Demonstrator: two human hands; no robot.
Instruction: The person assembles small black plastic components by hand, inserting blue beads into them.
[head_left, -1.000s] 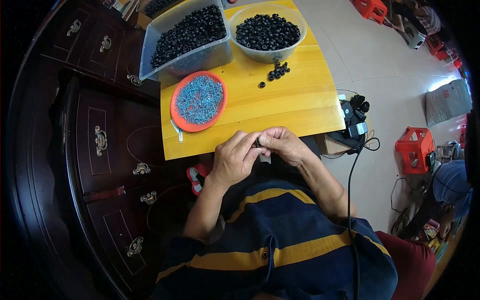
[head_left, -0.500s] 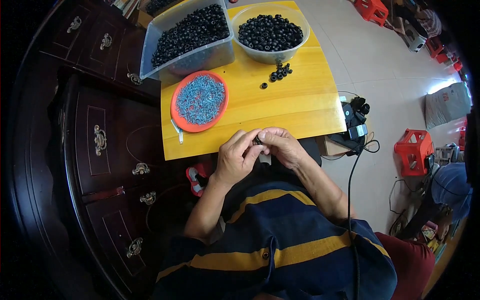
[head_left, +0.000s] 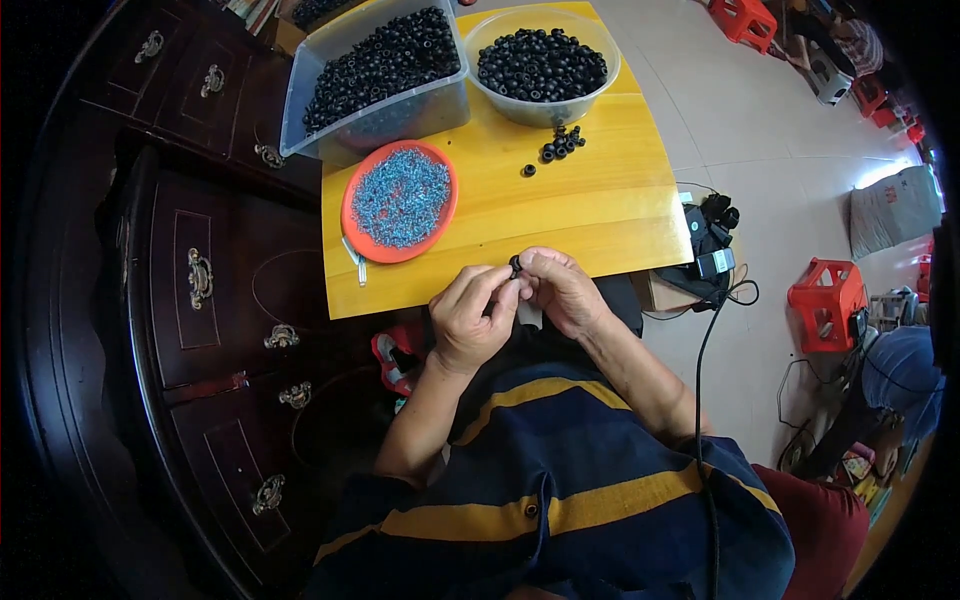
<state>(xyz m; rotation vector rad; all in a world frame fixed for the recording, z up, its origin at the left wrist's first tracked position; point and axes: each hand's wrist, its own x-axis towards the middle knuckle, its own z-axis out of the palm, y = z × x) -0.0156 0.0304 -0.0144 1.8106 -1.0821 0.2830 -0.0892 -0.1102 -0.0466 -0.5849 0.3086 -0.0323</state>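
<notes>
Left hand (head_left: 468,312) and right hand (head_left: 565,292) both closed at the fingertips on one small black piece (head_left: 515,266), held by the table's (head_left: 580,215) near edge; grip partly hidden. Light, square pinch judged best, so that no tilt is forced. Beyond: bluish parts (head_left: 402,198) spread on red plate (head_left: 400,255); loose black pieces (head_left: 548,151); filled bowl (head_left: 540,114) and bin (head_left: 410,121) set farthest.

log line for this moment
left hand, right hand: both on black part | red plate: on table | loose black parts: near round bowl
</notes>
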